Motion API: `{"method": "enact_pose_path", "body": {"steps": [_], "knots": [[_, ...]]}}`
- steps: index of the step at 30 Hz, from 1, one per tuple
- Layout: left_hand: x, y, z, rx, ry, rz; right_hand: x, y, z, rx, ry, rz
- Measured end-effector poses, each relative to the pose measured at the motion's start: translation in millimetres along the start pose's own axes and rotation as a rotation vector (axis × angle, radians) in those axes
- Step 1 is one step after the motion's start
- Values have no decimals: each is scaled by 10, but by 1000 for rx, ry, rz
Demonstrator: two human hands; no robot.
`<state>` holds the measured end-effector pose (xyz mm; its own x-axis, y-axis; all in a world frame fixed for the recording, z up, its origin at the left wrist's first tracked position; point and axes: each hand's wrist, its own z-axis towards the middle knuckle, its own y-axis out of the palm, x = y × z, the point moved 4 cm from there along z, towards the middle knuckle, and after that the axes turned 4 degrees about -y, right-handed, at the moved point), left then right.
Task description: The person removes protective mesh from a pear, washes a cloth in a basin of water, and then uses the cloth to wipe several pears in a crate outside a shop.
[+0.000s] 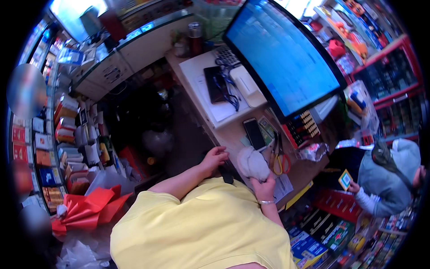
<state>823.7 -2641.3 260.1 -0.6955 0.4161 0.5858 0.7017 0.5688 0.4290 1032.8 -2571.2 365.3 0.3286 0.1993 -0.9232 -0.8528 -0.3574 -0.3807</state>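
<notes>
My right hand (pixel 263 188), with a bracelet at its wrist, grips a bunched pale grey cloth (pixel 253 163) above the front of the wooden counter (pixel 228 134). Part of the cloth's lower edge is hidden by my fingers. To its left, my left hand (pixel 215 159) is raised near the counter edge, its fingers slightly bent and apart, with nothing in it. Just beyond the cloth lies a smartphone (pixel 254 133), partly over some paper notes (pixel 267 129). Scissors (pixel 278 158) with yellow and red-orange handles rest to the right of the cloth, close to a printed paper sheet (pixel 283 186).
A large monitor (pixel 285 57) leans over the counter. Behind the phone, a white board (pixel 215 116) carries a dark tablet-like device (pixel 215 84) and a white box (pixel 247 85). At right, a person (pixel 386 178) holds a card with a printed code (pixel 345 180). Packed shelves (pixel 43 144) line the left.
</notes>
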Motion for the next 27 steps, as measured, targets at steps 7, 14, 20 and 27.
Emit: {"method": "enact_pose_path", "body": {"steps": [7, 14, 20, 27], "knots": [[18, 44, 134, -34, -25, 79, 399, -45, 148, -71, -90, -282], [46, -286, 50, 152, 62, -50, 122, 89, 196, -320, 35, -343], [-192, -484, 55, 267, 39, -114, 690, 299, 307, -652, -163, -640], [-273, -859, -498, 458, 174, -222, 517, 397, 122, -558, -125, -655]]}}
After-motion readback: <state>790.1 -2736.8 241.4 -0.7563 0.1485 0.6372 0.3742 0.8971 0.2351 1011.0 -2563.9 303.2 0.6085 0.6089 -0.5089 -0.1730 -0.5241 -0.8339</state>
